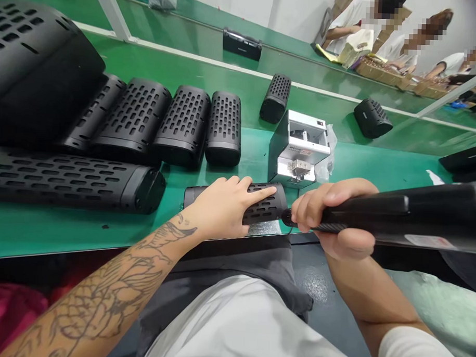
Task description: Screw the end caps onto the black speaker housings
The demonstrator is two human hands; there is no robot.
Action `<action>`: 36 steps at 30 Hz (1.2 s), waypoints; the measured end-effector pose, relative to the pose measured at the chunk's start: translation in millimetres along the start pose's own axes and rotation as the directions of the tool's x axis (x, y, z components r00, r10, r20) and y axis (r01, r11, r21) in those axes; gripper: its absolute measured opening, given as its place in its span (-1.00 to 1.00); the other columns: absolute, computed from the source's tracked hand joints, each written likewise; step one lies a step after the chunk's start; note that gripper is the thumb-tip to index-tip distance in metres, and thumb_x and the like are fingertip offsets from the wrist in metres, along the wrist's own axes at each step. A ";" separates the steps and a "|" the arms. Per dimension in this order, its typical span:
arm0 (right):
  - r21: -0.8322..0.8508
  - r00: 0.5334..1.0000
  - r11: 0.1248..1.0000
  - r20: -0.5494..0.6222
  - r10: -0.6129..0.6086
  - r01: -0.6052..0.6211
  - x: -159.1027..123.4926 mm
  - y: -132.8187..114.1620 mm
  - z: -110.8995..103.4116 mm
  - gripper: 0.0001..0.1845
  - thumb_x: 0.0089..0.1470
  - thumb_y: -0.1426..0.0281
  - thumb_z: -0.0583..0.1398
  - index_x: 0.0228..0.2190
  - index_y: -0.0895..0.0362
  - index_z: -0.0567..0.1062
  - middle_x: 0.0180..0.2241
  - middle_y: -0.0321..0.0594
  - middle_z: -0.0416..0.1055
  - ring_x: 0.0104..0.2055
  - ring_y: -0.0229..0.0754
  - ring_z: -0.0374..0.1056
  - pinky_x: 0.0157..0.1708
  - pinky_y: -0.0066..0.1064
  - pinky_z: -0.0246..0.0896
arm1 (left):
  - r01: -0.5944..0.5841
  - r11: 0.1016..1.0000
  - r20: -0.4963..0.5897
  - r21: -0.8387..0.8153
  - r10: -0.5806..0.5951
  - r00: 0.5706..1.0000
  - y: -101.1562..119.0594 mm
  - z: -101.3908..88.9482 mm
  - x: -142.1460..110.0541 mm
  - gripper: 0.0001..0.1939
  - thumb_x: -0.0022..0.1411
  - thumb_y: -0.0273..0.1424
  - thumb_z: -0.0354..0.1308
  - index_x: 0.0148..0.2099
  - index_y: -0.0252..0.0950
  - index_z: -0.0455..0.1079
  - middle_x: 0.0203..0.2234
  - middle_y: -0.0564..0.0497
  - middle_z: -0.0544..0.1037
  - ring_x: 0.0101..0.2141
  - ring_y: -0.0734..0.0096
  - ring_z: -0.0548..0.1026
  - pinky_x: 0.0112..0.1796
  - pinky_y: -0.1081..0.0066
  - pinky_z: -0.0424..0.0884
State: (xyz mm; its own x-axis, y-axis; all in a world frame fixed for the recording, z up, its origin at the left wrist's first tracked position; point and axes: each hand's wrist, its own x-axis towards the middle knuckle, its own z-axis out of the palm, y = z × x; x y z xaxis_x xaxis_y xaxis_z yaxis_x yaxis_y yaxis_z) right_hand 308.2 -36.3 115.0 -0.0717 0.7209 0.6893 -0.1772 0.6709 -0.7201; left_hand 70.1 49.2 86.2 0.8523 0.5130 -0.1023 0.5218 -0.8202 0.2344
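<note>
At the far left, a long perforated black housing [66, 180] lies on the green worktop [44, 234], with a row of shorter slotted housings [185, 125] packed close behind it; a careless reach across could nudge them out of line. Further right, the left hand [221, 209] rests with its grip open, fingers spread flat over a slotted black cylinder [262, 208] that lies on its side on a shiny sheet [263, 228] near the worktop's front edge. Being round, the cylinder could roll toward that edge if the pressure eases. Just beyond it stands a silver screw feeder [297, 149], close enough to be knocked if the tool swings. The right hand [330, 213] has its grip closed around a black power tool [416, 218], probably an electric screwdriver, whose nose sits at the cylinder's end. The fingers hide the tip, so the contact cannot be seen. A tilted or slipping tip could skid, scratching the cylinder or jabbing the left hand's fingers just beside it.
</note>
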 end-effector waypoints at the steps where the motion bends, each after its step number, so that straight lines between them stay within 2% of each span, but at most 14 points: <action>1: 0.014 1.000 1.000 0.010 0.001 -0.001 -0.7 2.1 -1.2 -0.56 0.44 -0.05 0.56 0.09 -0.02 0.78 -0.48 -0.36 0.58 -0.65 -0.20 0.40 -0.58 -0.30 0.47 | 0.008 1.000 0.017 -0.003 -0.008 1.000 1.2 -2.3 -0.1 0.19 0.33 -0.19 0.57 0.87 0.19 0.18 0.39 -0.24 0.62 0.18 -0.20 0.69 0.14 0.02 0.60; 9: -0.012 0.995 0.997 0.059 0.076 -0.075 7.6 6.9 -1.4 -0.74 0.42 0.08 0.58 -0.08 -0.09 0.71 -0.53 -0.47 0.52 -0.69 -0.28 0.30 -0.61 -0.38 0.44 | 0.006 1.000 0.011 0.001 -0.006 1.000 5.6 -0.5 -3.0 0.11 0.38 -0.20 0.54 0.85 0.16 0.23 0.37 -0.27 0.60 0.20 -0.24 0.68 0.14 -0.02 0.58; 12: -0.020 0.991 0.992 0.056 0.125 -0.124 8.9 6.5 2.8 -0.71 0.42 0.04 0.58 -0.15 -0.10 0.69 -0.56 -0.50 0.50 -0.71 -0.29 0.32 -0.63 -0.40 0.43 | 0.008 1.000 0.006 0.006 -0.008 1.000 7.4 0.4 -3.4 0.11 0.38 -0.19 0.55 0.84 0.18 0.24 0.37 -0.26 0.61 0.20 -0.24 0.67 0.14 -0.01 0.58; 19: 0.019 0.988 0.988 0.007 0.152 -0.153 6.0 7.9 7.9 -0.69 0.45 0.03 0.56 -0.20 -0.09 0.68 -0.59 -0.50 0.46 -0.72 -0.31 0.29 -0.65 -0.42 0.38 | 0.007 1.000 0.007 0.009 -0.007 1.000 10.6 -2.4 -3.4 0.13 0.36 -0.21 0.56 0.84 0.19 0.23 0.36 -0.25 0.61 0.20 -0.23 0.65 0.12 0.02 0.57; 25: -0.006 0.983 0.983 -0.023 0.184 -0.184 -0.5 6.9 10.2 -0.60 0.36 -0.02 0.60 -0.26 -0.11 0.61 -0.62 -0.51 0.43 -0.72 -0.29 0.25 -0.65 -0.37 0.38 | 0.017 0.999 0.014 0.032 -0.018 1.000 11.3 -1.0 -5.3 0.11 0.38 -0.21 0.53 0.85 0.18 0.22 0.38 -0.29 0.60 0.17 -0.26 0.67 0.11 -0.03 0.59; 28: -0.030 0.988 0.988 -0.028 0.150 -0.151 4.8 -1.1 3.2 -0.60 0.38 -0.05 0.59 -0.22 -0.08 0.66 -0.60 -0.49 0.46 -0.72 -0.29 0.28 -0.63 -0.36 0.43 | 0.012 0.999 0.005 0.033 -0.013 1.000 10.7 -0.9 -5.7 0.10 0.39 -0.24 0.53 0.85 0.15 0.24 0.40 -0.32 0.61 0.16 -0.26 0.70 0.14 -0.06 0.60; 29: -0.029 0.992 0.993 -0.046 0.113 -0.115 10.0 -3.0 -2.7 -0.60 0.41 -0.08 0.57 -0.20 -0.07 0.69 -0.60 -0.49 0.46 -0.74 -0.30 0.27 -0.64 -0.36 0.42 | 0.015 0.999 0.000 0.032 -0.015 1.000 10.6 -1.0 -4.8 0.10 0.38 -0.26 0.54 0.85 0.14 0.26 0.40 -0.32 0.62 0.15 -0.25 0.71 0.14 -0.05 0.61; 31: -0.056 0.988 0.998 -0.157 0.018 -0.027 25.3 -2.1 -19.9 -0.56 0.41 -0.14 0.56 -0.16 -0.06 0.73 -0.60 -0.50 0.45 -0.76 -0.29 0.25 -0.66 -0.34 0.41 | 0.031 0.999 -0.010 0.032 -0.030 0.999 11.1 -1.0 -1.6 0.10 0.37 -0.28 0.55 0.84 0.11 0.28 0.40 -0.34 0.64 0.13 -0.23 0.73 0.13 -0.04 0.63; 32: -0.100 0.968 0.995 -0.248 -0.035 0.010 34.4 1.6 -30.2 -0.55 0.37 -0.14 0.58 -0.14 -0.06 0.74 -0.59 -0.50 0.46 -0.75 -0.28 0.27 -0.66 -0.33 0.40 | 0.042 0.999 -0.013 0.033 -0.042 0.999 11.9 -0.9 0.5 0.09 0.37 -0.29 0.55 0.84 0.10 0.29 0.40 -0.34 0.64 0.12 -0.23 0.75 0.13 -0.04 0.64; 34: -0.231 0.895 0.973 -0.427 -0.130 0.031 51.9 15.5 -51.3 -0.52 0.25 -0.14 0.66 -0.16 -0.07 0.74 -0.57 -0.49 0.50 -0.69 -0.24 0.34 -0.65 -0.31 0.38 | 0.056 0.998 -0.029 0.039 -0.055 0.998 14.1 -0.2 3.4 0.06 0.38 -0.30 0.55 0.82 0.09 0.33 0.41 -0.34 0.65 0.12 -0.23 0.76 0.13 -0.05 0.67; 36: -0.326 0.851 0.945 -0.503 -0.152 -0.024 63.4 35.4 -68.9 -0.50 0.18 -0.14 0.69 -0.20 -0.08 0.73 -0.56 -0.46 0.53 -0.64 -0.21 0.40 -0.62 -0.27 0.38 | 0.050 0.998 -0.077 0.049 -0.046 0.996 15.0 1.7 1.5 -0.01 0.41 -0.31 0.55 0.79 0.05 0.39 0.45 -0.35 0.65 0.17 -0.25 0.76 0.16 -0.08 0.69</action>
State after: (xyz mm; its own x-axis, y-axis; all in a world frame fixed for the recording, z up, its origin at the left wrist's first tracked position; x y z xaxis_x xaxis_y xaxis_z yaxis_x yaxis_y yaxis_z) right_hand 365.0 45.2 127.7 0.4600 0.5984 0.6560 0.1544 0.6737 -0.7227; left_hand 79.3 37.2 87.9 0.8219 0.5684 -0.0385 0.5651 -0.8048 0.1817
